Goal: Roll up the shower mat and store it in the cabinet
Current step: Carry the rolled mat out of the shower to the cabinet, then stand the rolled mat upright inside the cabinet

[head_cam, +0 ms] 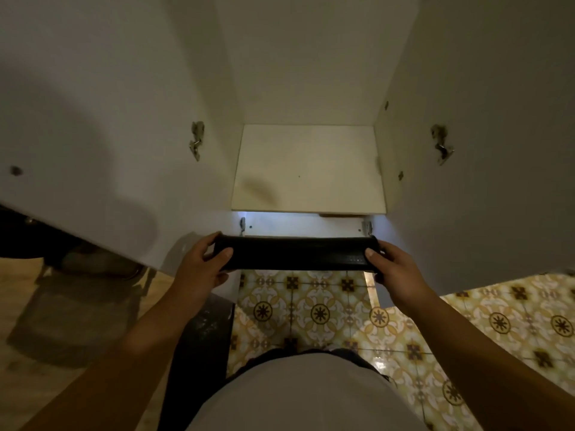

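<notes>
My left hand [207, 259] was closed around one end of the tightly rolled black rubbery shower mat [295, 252], thumb on top and fingers curled behind it. My right hand [393, 269] gripped the other end the same way. The roll lay level between them, a smooth dark cylinder with a row of small pale dots near its right end. I held it just in front of the open white cabinet [308, 169], below the front edge of its pale flat shelf, which held nothing. The cabinet's two white doors [93, 135] stood swung wide to either side of the shelf, metal hinges [196, 140] showing on their inner faces. Under the mat lay glossy yellow-and-brown patterned floor tiles [320, 309].
</notes>
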The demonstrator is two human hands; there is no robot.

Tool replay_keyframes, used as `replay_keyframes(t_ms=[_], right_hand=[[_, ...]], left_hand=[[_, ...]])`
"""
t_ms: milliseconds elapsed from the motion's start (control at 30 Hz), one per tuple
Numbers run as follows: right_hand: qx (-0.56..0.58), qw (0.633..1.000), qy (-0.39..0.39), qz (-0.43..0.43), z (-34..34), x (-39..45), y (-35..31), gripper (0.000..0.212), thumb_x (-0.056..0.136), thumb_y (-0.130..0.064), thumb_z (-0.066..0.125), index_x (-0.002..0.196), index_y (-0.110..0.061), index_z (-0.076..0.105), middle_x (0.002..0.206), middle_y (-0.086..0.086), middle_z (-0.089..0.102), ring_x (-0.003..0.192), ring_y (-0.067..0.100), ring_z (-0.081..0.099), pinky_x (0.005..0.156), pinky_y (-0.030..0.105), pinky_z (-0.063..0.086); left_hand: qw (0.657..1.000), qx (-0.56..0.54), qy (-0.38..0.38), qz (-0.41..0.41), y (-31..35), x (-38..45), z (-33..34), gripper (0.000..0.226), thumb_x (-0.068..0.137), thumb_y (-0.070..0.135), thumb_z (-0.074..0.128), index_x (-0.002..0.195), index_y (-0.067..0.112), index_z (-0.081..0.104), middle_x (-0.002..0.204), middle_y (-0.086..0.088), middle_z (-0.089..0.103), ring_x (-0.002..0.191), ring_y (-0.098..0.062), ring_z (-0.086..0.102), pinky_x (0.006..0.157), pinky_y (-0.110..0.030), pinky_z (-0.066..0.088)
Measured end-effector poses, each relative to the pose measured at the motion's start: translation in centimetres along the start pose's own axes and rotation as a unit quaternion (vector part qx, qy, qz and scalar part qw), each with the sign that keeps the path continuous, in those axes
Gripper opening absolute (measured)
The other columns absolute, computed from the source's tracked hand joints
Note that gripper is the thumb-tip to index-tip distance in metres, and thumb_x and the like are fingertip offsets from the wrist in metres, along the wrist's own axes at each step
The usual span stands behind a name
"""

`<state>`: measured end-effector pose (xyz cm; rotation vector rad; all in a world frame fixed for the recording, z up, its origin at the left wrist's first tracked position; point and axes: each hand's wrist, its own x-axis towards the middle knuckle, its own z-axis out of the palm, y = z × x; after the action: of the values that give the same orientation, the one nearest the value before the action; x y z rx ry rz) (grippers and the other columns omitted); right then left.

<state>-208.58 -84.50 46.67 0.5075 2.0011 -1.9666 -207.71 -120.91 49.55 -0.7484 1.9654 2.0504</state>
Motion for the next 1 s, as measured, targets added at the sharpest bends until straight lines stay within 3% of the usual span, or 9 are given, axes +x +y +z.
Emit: replay_keyframes(t_ms=[233, 400, 500, 633, 867, 1000], right_hand=[[0.008, 1.0, -0.018, 0.015, -1.4, 3.3, -0.2, 0.024, 0.089, -0.03, 0.065, 0.113, -0.031, 0.068, 0.101, -0.004, 0.072, 0.089, 0.014, 0.068, 0.067, 0.028, 0.05], [0.022, 0.999, -0.028, 0.038, -1.4, 6.0, 0.5, 0.024, 0.087, -0.028, 0.068, 0.109, -0.039, 0.07, 0.1, -0.004, 0.073, 0.083, 0.009, 0.07, 0.06, 0.021, 0.053], [0.054, 0.997, -0.011, 0.061, -1.1, 8.3, 1.4, 0.03, 0.085, -0.025, 0.071, 0.112, -0.037, 0.069, 0.105, -0.004, 0.073, 0.095, 0.017, 0.069, 0.066, 0.026, 0.054], [0.082, 0.994, 0.005, 0.07, 0.2, 11.2, 2.9, 0.032, 0.085, -0.019, 0.069, 0.116, -0.029, 0.069, 0.104, 0.001, 0.074, 0.094, 0.021, 0.07, 0.065, 0.026, 0.054], [0.144, 0.981, 0.056, 0.121, 2.6, 19.0, 9.8, 0.035, 0.083, -0.004, 0.066, 0.111, -0.025, 0.068, 0.104, 0.003, 0.075, 0.093, 0.02, 0.071, 0.066, 0.024, 0.056], [0.167, 0.973, 0.066, 0.145, 3.5, 26.5, 17.7, 0.051, 0.078, -0.004, 0.067, 0.128, -0.015, 0.058, 0.119, 0.01, 0.067, 0.108, 0.026, 0.065, 0.083, 0.033, 0.058]], left_hand=[[1.0, 0.004, 0.016, -0.011, -0.3, 1.8, 1.8, 0.037, 0.087, 0.023, 0.067, 0.121, 0.033, 0.057, 0.107, -0.007, 0.066, 0.094, -0.025, 0.068, 0.072, -0.032, 0.055], [0.999, -0.004, 0.026, -0.034, -1.3, 4.3, 2.6, 0.036, 0.089, 0.019, 0.065, 0.121, 0.032, 0.056, 0.108, -0.008, 0.065, 0.097, -0.026, 0.066, 0.069, -0.032, 0.054], [0.998, -0.039, 0.009, -0.047, -2.1, 6.6, 2.9, 0.034, 0.089, 0.01, 0.063, 0.118, 0.028, 0.058, 0.108, -0.012, 0.064, 0.096, -0.026, 0.065, 0.065, -0.03, 0.054], [0.995, -0.064, -0.003, -0.071, -3.5, 10.7, 2.7, 0.035, 0.088, 0.007, 0.063, 0.117, 0.027, 0.06, 0.11, -0.014, 0.064, 0.094, -0.026, 0.066, 0.066, -0.031, 0.054], [0.99, -0.09, 0.004, -0.109, -8.9, 20.8, 2.7, 0.041, 0.088, 0.0, 0.06, 0.114, 0.031, 0.062, 0.112, -0.011, 0.064, 0.098, -0.027, 0.065, 0.066, -0.03, 0.056], [0.987, -0.107, 0.029, -0.114, -16.5, 27.9, 3.2, 0.043, 0.087, -0.002, 0.059, 0.115, 0.031, 0.063, 0.111, -0.009, 0.067, 0.096, -0.027, 0.068, 0.066, -0.031, 0.057]])
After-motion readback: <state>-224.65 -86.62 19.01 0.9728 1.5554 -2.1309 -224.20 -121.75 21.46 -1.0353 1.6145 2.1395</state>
